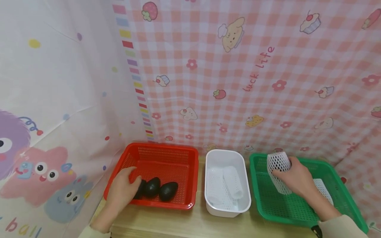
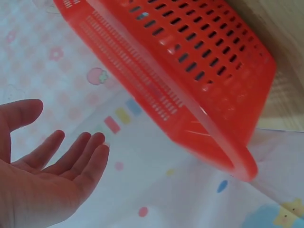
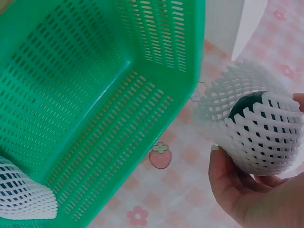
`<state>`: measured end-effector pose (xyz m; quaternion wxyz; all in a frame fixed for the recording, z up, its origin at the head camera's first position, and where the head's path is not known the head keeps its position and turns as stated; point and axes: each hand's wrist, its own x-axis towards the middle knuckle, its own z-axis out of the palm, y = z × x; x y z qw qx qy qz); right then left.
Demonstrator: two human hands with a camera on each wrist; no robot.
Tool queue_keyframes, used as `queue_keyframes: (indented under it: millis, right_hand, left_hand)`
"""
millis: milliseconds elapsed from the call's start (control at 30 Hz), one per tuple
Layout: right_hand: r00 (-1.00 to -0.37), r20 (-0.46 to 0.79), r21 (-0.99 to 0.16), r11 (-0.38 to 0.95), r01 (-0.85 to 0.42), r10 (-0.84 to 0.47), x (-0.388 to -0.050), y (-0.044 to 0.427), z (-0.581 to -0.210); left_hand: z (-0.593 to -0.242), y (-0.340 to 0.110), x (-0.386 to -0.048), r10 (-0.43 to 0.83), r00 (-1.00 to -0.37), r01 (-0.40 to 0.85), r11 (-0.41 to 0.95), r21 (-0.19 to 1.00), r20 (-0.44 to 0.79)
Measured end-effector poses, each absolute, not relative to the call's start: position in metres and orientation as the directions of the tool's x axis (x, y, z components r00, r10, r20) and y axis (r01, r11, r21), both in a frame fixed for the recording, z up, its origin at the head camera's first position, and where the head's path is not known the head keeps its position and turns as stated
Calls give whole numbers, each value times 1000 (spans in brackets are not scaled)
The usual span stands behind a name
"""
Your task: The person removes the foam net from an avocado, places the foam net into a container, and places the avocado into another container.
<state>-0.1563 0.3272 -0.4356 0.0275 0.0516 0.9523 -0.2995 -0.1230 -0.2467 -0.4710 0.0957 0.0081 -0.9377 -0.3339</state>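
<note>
My right hand [image 1: 297, 177] grips an avocado [image 3: 247, 104] wrapped in a white foam net sleeve [image 1: 278, 172], held above the green basket [image 1: 282, 208]. In the right wrist view the dark fruit shows through the mesh and at the sleeve's loose end. Another foam-netted piece [image 3: 23, 194] lies in that basket. Over the left side of the red basket [image 1: 166, 148] is my left hand [image 1: 122, 186], its fingers loosely bent and holding nothing. Dark avocados [image 1: 168, 191] lie in the red basket; the leftmost is partly hidden behind the left hand.
Between the two baskets stands a white tub [image 1: 227, 211] with foam net sleeves [image 1: 232, 183] inside. All three containers sit on a wooden tabletop [image 1: 166, 221]. A pink checked cloth [image 1: 202, 105] hangs behind them, and a white printed cloth [image 1: 74, 89] is at the left.
</note>
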Motion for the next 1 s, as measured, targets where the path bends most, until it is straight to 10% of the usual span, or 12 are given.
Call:
queue_keyframes:
  millis: [1000]
  right_hand:
    - [-998, -7, -568, 821, 50, 56, -63, 251, -452]
  left_hand:
    - [-483, -159, -93, 54, -938, 292, 657, 695, 343]
